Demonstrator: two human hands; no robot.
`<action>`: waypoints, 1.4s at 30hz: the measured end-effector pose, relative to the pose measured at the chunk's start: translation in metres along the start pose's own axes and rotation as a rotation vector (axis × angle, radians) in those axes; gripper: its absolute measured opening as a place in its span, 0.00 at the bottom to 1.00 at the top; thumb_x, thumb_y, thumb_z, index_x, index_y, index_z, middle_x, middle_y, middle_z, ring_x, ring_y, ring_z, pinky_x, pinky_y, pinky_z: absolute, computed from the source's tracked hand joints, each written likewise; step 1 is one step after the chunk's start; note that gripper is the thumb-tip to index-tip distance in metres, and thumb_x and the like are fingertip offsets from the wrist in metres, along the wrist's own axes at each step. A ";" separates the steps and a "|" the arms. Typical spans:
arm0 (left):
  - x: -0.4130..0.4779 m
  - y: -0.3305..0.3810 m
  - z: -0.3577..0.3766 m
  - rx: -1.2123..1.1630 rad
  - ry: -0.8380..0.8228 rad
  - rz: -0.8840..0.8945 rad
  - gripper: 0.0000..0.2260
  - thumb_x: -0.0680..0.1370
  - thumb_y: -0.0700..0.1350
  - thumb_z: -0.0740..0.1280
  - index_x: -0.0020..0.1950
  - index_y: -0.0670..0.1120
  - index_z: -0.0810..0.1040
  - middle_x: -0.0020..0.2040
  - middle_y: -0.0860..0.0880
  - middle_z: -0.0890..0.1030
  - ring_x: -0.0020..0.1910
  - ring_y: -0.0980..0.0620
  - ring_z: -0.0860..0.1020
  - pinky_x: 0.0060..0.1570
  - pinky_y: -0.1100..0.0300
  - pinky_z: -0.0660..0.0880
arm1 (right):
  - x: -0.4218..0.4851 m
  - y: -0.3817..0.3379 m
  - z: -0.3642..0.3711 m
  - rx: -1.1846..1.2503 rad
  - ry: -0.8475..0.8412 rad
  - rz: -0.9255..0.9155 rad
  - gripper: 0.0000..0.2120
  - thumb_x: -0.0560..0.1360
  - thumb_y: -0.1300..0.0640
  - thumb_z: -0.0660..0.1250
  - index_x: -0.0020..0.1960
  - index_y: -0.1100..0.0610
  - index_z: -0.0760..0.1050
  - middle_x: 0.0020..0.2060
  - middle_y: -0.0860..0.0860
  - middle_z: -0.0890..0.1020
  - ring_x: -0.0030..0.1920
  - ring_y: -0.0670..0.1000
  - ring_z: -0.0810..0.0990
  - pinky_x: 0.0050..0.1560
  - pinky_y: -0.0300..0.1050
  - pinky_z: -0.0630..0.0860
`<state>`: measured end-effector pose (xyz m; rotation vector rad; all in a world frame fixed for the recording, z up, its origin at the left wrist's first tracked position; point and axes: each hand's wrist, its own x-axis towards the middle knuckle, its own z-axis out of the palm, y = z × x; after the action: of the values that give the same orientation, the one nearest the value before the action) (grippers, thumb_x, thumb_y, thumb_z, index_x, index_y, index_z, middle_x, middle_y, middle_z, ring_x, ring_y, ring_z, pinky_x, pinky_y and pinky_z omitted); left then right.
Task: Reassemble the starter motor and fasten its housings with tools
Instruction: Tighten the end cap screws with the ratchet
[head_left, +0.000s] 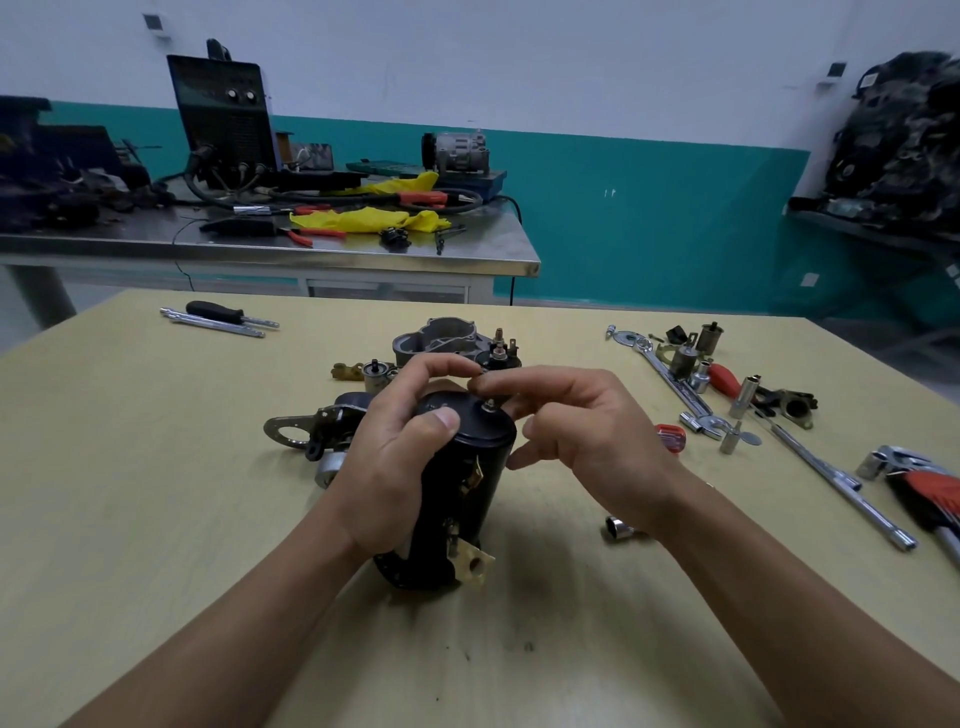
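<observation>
Head view: left hand (392, 457) grips upright motor housing (460, 506); right hand (589, 441) pinches small part (476, 385).

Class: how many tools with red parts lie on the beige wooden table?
3. A red handle among the chrome sockets at far right; a red ribbed handle beside the right hand; a red-and-black key holder at the right edge. Others may be hidden.
</observation>
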<state>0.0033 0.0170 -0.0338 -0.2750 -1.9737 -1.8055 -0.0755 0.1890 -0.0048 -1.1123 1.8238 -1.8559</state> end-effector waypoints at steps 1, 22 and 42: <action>0.000 0.000 0.000 0.003 -0.005 0.003 0.23 0.67 0.55 0.62 0.61 0.52 0.76 0.54 0.45 0.81 0.51 0.45 0.81 0.46 0.58 0.78 | 0.000 0.000 0.001 -0.004 0.007 -0.005 0.18 0.66 0.64 0.61 0.44 0.48 0.86 0.50 0.48 0.86 0.47 0.44 0.84 0.40 0.44 0.82; 0.007 0.055 -0.069 -0.229 0.417 0.131 0.23 0.68 0.57 0.67 0.56 0.44 0.76 0.45 0.41 0.76 0.42 0.42 0.78 0.42 0.51 0.78 | 0.029 0.022 -0.005 -0.492 0.286 0.194 0.08 0.80 0.56 0.68 0.46 0.47 0.83 0.38 0.44 0.85 0.37 0.42 0.81 0.33 0.34 0.76; 0.004 0.043 -0.072 -0.152 0.400 0.046 0.21 0.66 0.54 0.70 0.53 0.42 0.80 0.47 0.33 0.77 0.43 0.35 0.77 0.41 0.46 0.78 | 0.060 0.032 0.086 -0.631 0.073 0.105 0.13 0.79 0.46 0.67 0.53 0.53 0.85 0.45 0.46 0.85 0.45 0.45 0.82 0.47 0.42 0.79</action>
<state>0.0325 -0.0493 0.0099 -0.0013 -1.5467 -1.8176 -0.0640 0.0826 -0.0268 -1.1065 2.5487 -1.2983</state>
